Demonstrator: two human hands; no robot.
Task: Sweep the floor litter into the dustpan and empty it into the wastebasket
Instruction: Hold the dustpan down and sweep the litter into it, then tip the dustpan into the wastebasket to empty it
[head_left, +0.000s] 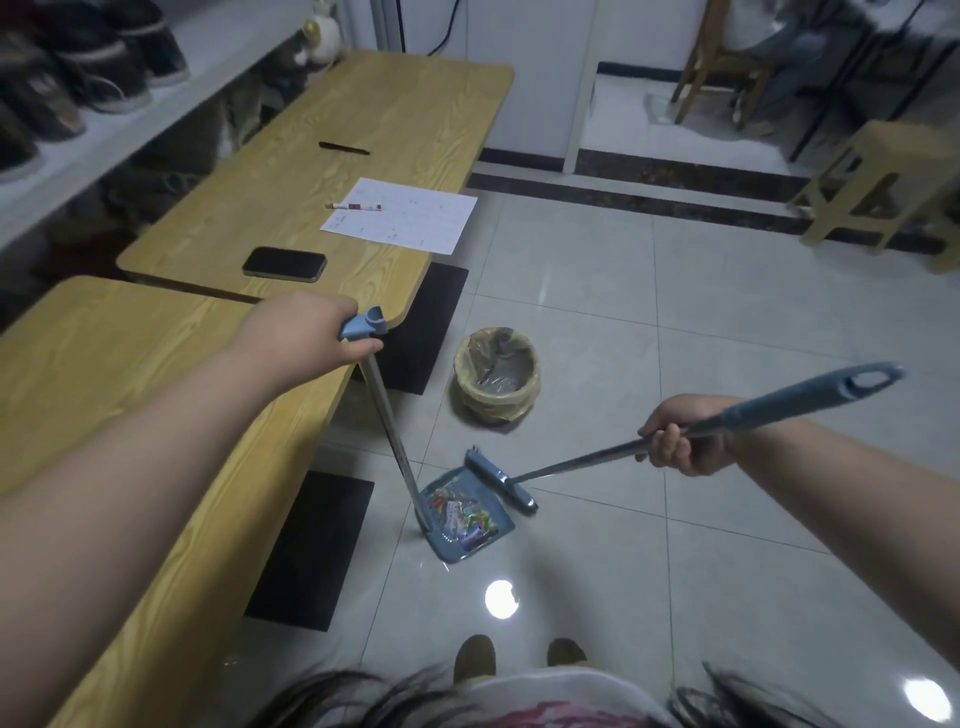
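Litter (464, 517): colourful wrappers lie heaped inside the blue dustpan (496, 538), which sits on the tiled floor (727, 291) well below both hands and between them.
Left grip (311, 335): the left hand is clamped round the blue top end of the dustpan handle (390, 431); the pole slants down from that hold to the pan's back wall, seemingly to pin the pan flat while it fills.
Right grip (680, 436): the right hand is clamped on the broom handle (597, 454) partway along, the hanging loop sticking out behind the fist; a mid-shaft hold likely gives short, controlled strokes.
Broom head (501, 480): below and to the left of the right grip, resting at the pan's open lip, as if closing off the mouth so nothing slides back out.
Wastebasket (497, 375): lined with a yellowish bag, on the floor beyond the pan, nearer the left grip's side; close enough for a short lift.
Stage: sweeping looks done, no loose litter visible nearby; emptying not yet done.
Risk: tilting the pan forward on the lift could spill the wrappers.
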